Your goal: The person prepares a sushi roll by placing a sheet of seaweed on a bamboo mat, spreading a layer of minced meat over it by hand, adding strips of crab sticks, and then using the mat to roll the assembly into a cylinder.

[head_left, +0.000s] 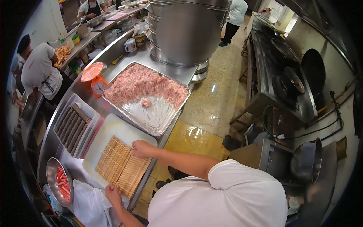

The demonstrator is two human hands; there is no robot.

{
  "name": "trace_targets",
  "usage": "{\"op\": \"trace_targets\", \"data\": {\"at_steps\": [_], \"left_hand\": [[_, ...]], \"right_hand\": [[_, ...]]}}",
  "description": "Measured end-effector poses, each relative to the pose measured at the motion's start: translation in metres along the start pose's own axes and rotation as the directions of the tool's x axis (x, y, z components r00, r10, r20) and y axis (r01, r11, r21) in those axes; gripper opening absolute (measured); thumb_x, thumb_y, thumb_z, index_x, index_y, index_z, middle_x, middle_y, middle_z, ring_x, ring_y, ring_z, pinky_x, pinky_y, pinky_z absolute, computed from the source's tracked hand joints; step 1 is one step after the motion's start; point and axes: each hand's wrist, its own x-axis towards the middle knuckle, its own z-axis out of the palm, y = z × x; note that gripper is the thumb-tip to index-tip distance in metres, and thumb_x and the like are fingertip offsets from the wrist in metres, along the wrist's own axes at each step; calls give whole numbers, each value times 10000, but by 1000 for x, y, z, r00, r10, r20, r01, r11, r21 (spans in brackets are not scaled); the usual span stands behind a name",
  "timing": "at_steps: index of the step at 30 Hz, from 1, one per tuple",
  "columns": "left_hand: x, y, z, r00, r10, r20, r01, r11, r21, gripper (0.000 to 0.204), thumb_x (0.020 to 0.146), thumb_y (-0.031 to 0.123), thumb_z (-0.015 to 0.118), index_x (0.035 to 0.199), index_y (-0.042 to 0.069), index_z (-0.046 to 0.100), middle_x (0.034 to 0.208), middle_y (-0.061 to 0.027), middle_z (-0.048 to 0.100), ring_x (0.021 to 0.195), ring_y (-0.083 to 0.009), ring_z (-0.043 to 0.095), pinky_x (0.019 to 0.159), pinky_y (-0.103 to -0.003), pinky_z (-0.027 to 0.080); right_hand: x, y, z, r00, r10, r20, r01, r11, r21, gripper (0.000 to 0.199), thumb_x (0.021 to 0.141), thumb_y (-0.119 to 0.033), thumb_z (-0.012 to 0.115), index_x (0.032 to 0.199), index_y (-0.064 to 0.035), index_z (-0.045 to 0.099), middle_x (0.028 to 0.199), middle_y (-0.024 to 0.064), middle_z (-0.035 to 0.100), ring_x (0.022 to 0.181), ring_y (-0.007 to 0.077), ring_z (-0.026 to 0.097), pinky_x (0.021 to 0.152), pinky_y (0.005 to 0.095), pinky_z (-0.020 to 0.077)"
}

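A bamboo rolling mat (120, 162) lies flat on a white cutting board (113, 123), with nothing on its slats. At the mat's right end, my right hand (142, 149) has its fingers curled and closed on the edge. My left hand (114, 195) is closed at the near left corner, fingertips pinching the mat's edge. Beyond the board, a large metal tray (160, 130) holds pink minced meat (141, 85), with one small lump (146, 102) apart from the mass. Left of the board, a plastic container (90, 113) holds several dark rolls (72, 126).
An orange scale (99, 86) stands beside the meat tray. A steel bowl (50, 166) of red-and-white sticks and a white cloth or bag (89, 202) lie near left. Tall steel pots (189, 34) rise at the back. Co-workers (47, 70) stand left; a stove (261, 79) lines the right.
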Motion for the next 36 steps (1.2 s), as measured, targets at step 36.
{"op": "trace_targets", "data": {"at_steps": [36], "left_hand": [[-131,25,-149,944,14,328,-127,937,325,447,894,157,722,1266,-53,592,919,-90,699,800,-144,652,716,-298,532]], "right_hand": [[-21,-137,100,810,-350,470,249,932,265,332,959,-216,665,1196,17,659,893,116,703,796,170,636,721,332,526]]}}
